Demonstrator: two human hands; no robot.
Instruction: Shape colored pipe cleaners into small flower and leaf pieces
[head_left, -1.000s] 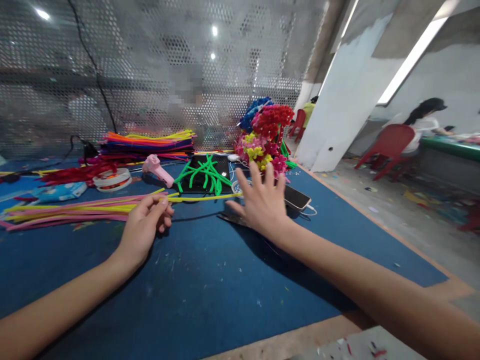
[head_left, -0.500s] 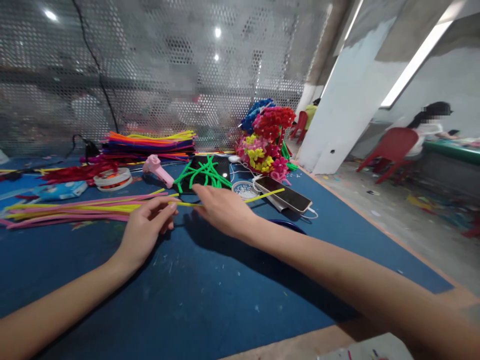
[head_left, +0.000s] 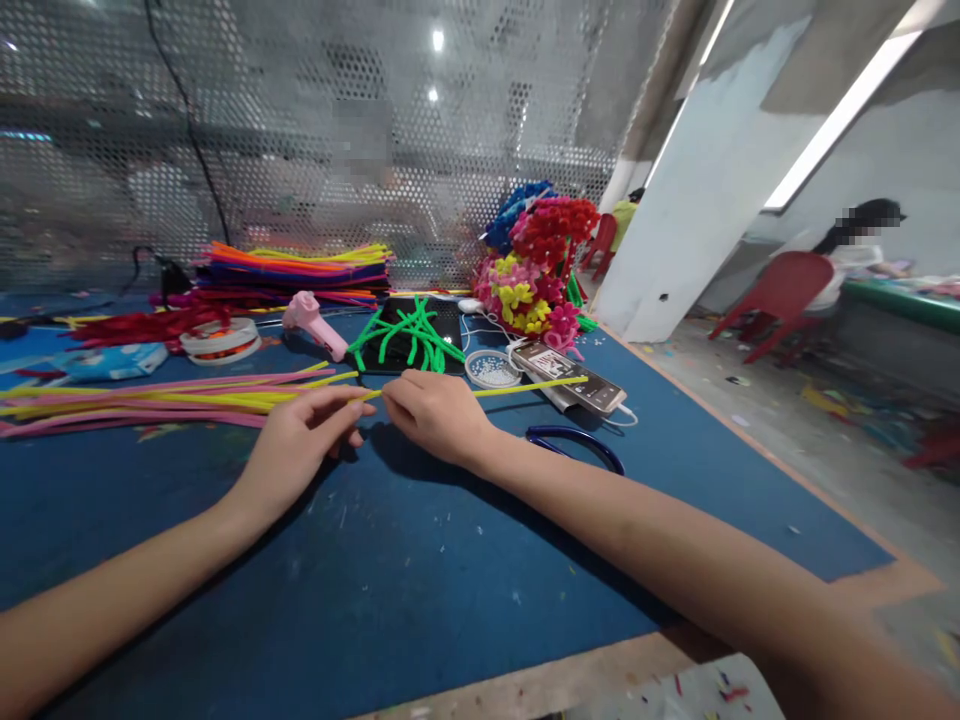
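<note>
My left hand [head_left: 304,445] and my right hand [head_left: 435,415] both pinch one yellow pipe cleaner [head_left: 525,386] just above the blue table mat [head_left: 420,580]. The stem runs from my left fingertips through my right hand and sticks out to the right, over a phone [head_left: 577,378]. To the left of my left hand lies a loose bundle of pink and yellow pipe cleaners [head_left: 150,400].
Behind my hands are green bent stems [head_left: 409,340], a small round dish of beads [head_left: 491,368], a pink glue gun [head_left: 315,322], a stack of coloured pipe cleaners [head_left: 292,272], a bunch of finished flowers [head_left: 536,270] and blue-handled scissors [head_left: 577,445]. A person sits at far right [head_left: 855,250].
My right hand came back from near the phone to the yellow pipe cleaner and closed on it beside my left hand. The stem's right end has lifted and swung over the phone.
</note>
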